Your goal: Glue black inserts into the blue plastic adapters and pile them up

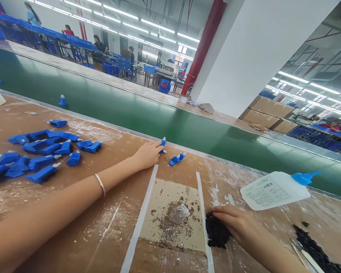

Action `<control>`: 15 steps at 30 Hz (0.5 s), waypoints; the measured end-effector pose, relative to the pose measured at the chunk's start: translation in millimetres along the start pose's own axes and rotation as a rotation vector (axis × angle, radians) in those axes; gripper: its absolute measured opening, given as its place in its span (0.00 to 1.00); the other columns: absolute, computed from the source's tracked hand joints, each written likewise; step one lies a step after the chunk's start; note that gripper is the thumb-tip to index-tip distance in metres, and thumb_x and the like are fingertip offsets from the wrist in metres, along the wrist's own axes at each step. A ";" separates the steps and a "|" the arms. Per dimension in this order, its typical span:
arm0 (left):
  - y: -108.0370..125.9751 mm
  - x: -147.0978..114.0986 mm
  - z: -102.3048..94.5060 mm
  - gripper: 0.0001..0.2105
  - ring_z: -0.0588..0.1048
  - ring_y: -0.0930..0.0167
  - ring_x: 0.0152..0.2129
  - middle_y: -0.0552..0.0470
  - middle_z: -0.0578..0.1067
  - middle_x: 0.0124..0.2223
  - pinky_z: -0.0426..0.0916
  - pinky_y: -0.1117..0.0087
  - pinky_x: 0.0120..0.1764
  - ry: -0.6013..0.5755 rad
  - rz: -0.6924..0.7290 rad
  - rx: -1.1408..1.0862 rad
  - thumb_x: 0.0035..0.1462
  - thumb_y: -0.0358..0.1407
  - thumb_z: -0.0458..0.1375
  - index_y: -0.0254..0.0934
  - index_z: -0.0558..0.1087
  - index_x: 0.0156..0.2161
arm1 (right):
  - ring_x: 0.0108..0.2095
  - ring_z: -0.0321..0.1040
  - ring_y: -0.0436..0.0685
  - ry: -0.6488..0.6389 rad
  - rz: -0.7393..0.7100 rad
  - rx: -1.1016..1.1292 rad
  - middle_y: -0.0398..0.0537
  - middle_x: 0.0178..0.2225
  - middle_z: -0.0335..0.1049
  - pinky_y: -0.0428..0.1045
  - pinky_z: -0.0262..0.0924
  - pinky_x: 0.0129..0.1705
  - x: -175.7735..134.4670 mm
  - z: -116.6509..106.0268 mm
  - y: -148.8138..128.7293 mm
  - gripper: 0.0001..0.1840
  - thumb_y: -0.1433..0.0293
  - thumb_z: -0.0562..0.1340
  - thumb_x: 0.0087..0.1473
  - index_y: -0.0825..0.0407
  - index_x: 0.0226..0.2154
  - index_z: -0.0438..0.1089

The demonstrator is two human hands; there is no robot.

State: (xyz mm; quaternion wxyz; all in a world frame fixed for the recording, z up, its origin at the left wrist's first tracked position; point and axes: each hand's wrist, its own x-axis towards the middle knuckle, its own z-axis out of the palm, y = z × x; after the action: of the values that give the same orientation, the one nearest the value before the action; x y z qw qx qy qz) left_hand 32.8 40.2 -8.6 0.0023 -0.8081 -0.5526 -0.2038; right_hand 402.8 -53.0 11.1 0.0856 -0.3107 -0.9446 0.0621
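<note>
My left hand (149,155) is closed around a small blue plastic part (163,143) with a pale tip, at the near edge of the conveyor. Just right of it lie blue parts (177,159) close together. My right hand (234,220) rests on a pile of small black pieces (216,232), fingertips together at its upper edge; what they pinch is hidden. Between my hands, a small clear round dish (179,214) sits on a stained beige sheet (150,223) flanked by white tape strips (139,223).
Several blue parts (42,163) are heaped on the left. A white glue bottle (275,191) with a blue nozzle lies at right, above more black pieces (315,246) and thin tools (309,258). A green conveyor belt (147,110) crosses behind, carrying a blue part (62,100).
</note>
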 end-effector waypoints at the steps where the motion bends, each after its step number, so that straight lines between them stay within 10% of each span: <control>1: -1.9 3.6 4.1 0.15 0.70 0.57 0.52 0.39 0.73 0.55 0.63 0.55 0.55 0.006 -0.012 -0.025 0.59 0.26 0.51 0.34 0.73 0.49 | 0.39 0.80 0.60 -0.004 0.002 -0.008 0.53 0.42 0.81 0.53 0.76 0.38 0.5 0.2 -0.1 0.22 0.82 0.51 0.56 0.51 0.39 0.78; 15: 6.1 -15.4 7.3 0.12 0.74 0.62 0.46 0.45 0.77 0.46 0.67 0.56 0.52 0.163 -0.205 -0.696 0.59 0.34 0.55 0.38 0.72 0.47 | 0.30 0.73 0.57 -0.188 0.279 0.016 0.48 0.31 0.72 0.51 0.67 0.31 16.1 -7.8 -2.4 0.14 0.82 0.55 0.48 0.51 0.30 0.73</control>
State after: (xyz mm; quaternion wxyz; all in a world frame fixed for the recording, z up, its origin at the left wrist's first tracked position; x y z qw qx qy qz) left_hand 35.9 25.8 -19.0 -0.2491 -0.6820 -0.5265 -0.4424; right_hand 390.2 -44.8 21.1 -0.0101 -0.4311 -0.8956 0.1096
